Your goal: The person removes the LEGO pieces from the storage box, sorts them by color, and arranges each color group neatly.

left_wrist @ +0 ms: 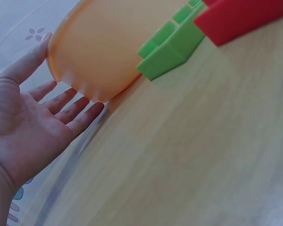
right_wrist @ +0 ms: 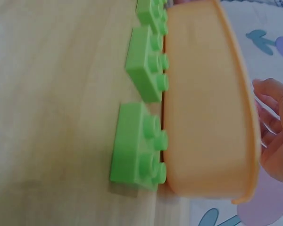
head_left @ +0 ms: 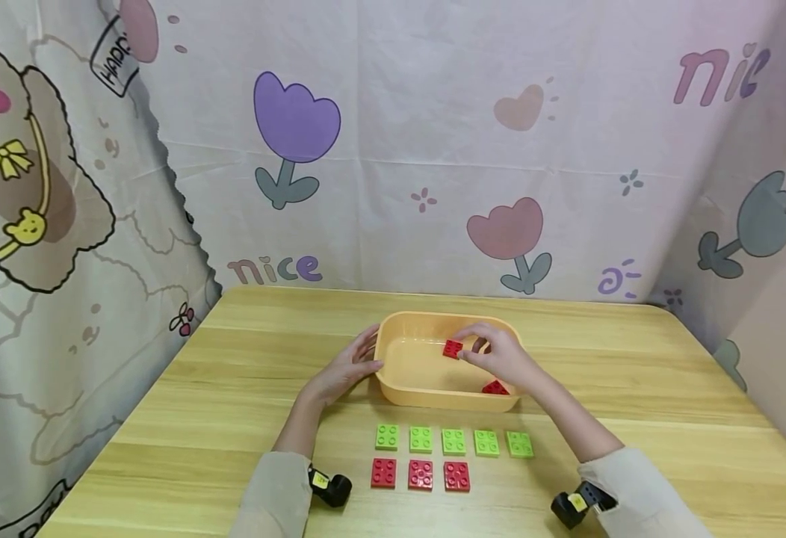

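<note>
A yellow-orange plastic tub (head_left: 420, 397) stands on the table. My left hand (head_left: 346, 371) is at its left end, thumb at the rim and fingers spread along the outer wall; in the left wrist view the left hand (left_wrist: 35, 115) has fairly straight fingers. Over the tub's inside, my right hand (head_left: 500, 357) pinches a red building brick (head_left: 453, 349) between thumb and index finger. A second red brick (head_left: 496, 388) lies in the tub's front right corner. In the right wrist view the tub wall (right_wrist: 207, 103) hides part of the right hand (right_wrist: 278, 127).
In front of the tub, several light green bricks (head_left: 453, 441) form a row across the wooden table (head_left: 184, 448). Nearer me are three red bricks (head_left: 421, 475) in a second row. A printed cloth (head_left: 393, 149) hangs behind the table.
</note>
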The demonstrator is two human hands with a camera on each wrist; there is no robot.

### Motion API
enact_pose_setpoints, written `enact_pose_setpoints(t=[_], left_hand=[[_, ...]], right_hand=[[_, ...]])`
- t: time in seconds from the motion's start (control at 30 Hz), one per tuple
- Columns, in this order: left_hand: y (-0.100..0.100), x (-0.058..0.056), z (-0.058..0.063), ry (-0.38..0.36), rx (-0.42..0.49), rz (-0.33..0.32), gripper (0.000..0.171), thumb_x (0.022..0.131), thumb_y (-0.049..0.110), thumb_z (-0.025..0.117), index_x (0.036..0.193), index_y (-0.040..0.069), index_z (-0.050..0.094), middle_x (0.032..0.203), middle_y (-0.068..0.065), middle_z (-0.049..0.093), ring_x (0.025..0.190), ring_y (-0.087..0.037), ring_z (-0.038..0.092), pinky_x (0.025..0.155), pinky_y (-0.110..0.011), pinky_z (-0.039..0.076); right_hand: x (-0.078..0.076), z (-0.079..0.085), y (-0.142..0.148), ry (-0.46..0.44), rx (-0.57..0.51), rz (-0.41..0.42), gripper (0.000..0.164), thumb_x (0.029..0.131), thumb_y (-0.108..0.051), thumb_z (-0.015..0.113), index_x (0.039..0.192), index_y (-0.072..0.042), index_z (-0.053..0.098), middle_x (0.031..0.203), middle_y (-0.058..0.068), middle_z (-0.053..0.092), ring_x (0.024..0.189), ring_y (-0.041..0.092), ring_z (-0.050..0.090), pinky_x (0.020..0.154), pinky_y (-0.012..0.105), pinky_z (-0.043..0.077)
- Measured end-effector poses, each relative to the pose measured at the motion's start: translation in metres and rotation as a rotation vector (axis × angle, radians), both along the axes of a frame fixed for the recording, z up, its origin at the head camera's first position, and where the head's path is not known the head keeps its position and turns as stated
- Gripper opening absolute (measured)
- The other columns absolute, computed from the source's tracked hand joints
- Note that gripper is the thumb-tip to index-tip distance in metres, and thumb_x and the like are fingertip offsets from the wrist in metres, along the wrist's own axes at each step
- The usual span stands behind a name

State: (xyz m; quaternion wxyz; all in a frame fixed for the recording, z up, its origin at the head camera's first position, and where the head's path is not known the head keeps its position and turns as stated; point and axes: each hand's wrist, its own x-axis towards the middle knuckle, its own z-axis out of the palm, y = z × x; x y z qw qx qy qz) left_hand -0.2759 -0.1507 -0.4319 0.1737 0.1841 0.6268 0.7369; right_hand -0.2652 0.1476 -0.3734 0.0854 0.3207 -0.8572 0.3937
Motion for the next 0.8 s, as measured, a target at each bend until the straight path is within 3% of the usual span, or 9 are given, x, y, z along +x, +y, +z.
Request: enact_pose_setpoints(t=[0.37, 0.57, 0.8], left_hand=[[0.000, 0.000, -0.001, -0.005, 0.008, 0.008, 0.075, 0.087, -0.003, 0.055, 0.148, 0.010, 0.012, 0.151, -0.013, 0.010, 0.135, -0.027, 0.013, 0.105, -0.033, 0.027], [0.000, 0.001, -0.001, 0.000, -0.007, 0.017, 0.074, 0.088, -0.004, 0.053, 0.148, 0.011, 0.012, 0.151, -0.013, 0.010, 0.136, -0.027, 0.013, 0.105, -0.034, 0.026], [0.000, -0.001, -0.001, 0.003, -0.001, 0.012, 0.074, 0.088, -0.003, 0.054, 0.148, 0.010, 0.012, 0.151, -0.014, 0.009, 0.136, -0.028, 0.012, 0.105, -0.035, 0.026]], right_hand=[[-0.026, -0.015, 0.001, -0.059, 0.091, -0.092, 0.023, 0.077, -0.002, 0.070, 0.099, 0.001, 0.067, 0.097, 0.012, 0.065, 0.068, 0.016, 0.055, 0.057, 0.025, 0.049], [-0.040, -0.023, 0.002, -0.111, 0.104, -0.110, 0.022, 0.075, 0.000, 0.070, 0.097, 0.001, 0.068, 0.096, 0.013, 0.065, 0.063, 0.015, 0.053, 0.054, 0.025, 0.047], [-0.048, -0.027, 0.000, -0.152, 0.159, -0.113, 0.023, 0.077, -0.002, 0.070, 0.099, 0.001, 0.066, 0.095, 0.011, 0.064, 0.067, 0.017, 0.052, 0.060, 0.027, 0.047]])
